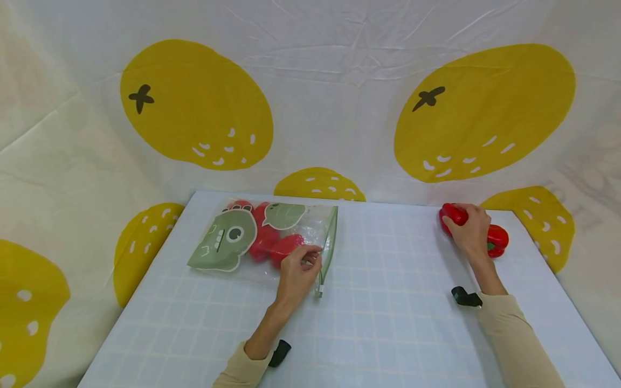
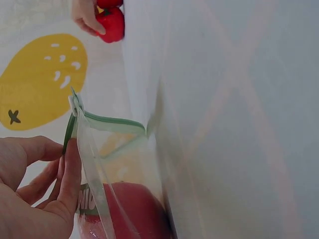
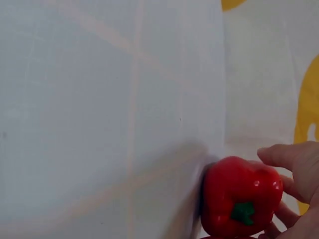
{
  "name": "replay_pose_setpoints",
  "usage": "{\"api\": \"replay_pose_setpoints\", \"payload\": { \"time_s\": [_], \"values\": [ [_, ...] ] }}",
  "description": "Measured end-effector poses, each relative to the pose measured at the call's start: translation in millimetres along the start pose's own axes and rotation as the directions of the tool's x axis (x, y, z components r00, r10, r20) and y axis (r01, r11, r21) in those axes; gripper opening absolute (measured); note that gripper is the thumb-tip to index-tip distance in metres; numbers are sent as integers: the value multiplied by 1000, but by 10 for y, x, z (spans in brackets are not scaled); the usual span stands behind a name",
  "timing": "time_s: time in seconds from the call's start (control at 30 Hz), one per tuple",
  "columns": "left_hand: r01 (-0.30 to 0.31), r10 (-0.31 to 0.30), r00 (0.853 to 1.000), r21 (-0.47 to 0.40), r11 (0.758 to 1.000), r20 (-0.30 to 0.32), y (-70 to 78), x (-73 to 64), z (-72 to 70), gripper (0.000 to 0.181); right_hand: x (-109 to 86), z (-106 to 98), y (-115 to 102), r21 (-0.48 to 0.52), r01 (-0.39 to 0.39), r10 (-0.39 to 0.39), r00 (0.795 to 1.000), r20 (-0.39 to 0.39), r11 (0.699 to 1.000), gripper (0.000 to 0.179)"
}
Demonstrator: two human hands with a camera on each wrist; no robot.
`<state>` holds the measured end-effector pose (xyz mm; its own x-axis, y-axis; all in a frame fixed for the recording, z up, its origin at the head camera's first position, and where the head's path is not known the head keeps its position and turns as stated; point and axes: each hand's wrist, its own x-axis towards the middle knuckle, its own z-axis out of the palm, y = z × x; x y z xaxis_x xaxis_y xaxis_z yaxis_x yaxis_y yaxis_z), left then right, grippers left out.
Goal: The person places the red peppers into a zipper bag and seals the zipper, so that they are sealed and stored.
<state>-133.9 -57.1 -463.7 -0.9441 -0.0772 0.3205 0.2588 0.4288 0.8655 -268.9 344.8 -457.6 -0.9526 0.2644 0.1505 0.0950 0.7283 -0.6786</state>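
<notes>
A clear zip bag (image 1: 315, 221) with a green monster print lies at the left of the table, several red bell peppers (image 1: 264, 242) inside it. My left hand (image 1: 298, 272) pinches the bag's green-edged opening between thumb and fingers; in the left wrist view the mouth (image 2: 112, 120) gapes a little, held up by the left hand (image 2: 45, 184). At the far right, my right hand (image 1: 469, 229) grips a red bell pepper (image 1: 456, 214) that rests on the table. The right wrist view shows a red pepper (image 3: 241, 196) with a green stem by the fingers (image 3: 286, 157).
Another red bell pepper (image 1: 497, 241) sits just right of my right hand. The pale checked table (image 1: 388, 323) ends at the back against a white cloth (image 1: 335, 108) printed with yellow fruit. Dark wrist pieces (image 1: 467, 297) show at both sleeves.
</notes>
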Motion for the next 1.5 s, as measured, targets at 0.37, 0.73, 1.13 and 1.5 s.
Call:
{"api": "replay_pose_setpoints", "payload": {
  "time_s": [0.37, 0.73, 1.13, 1.5],
  "values": [
    [-12, 12, 1000, -7, 1000, -4, 17, 10, 13, 24, 44, -80, 32, -107, 42, -38, 998, 40, 993, 63],
    [1, -1, 1000, -6, 1000, -6, 29, 3, 15, 25, 18, -113, 34, -134, 95, -94, 995, 10, 986, 62],
    [-3, 3, 1000, -1, 1000, -3, 29, 17, 4, 22, -100, -133, 20, -61, 120, -120, 993, 8, 991, 62],
    [2, -2, 1000, 6, 1000, -5, 33, 5, 2, 25, -249, -158, -61, 1, 90, -90, 996, 23, 996, 62]
  ]
}}
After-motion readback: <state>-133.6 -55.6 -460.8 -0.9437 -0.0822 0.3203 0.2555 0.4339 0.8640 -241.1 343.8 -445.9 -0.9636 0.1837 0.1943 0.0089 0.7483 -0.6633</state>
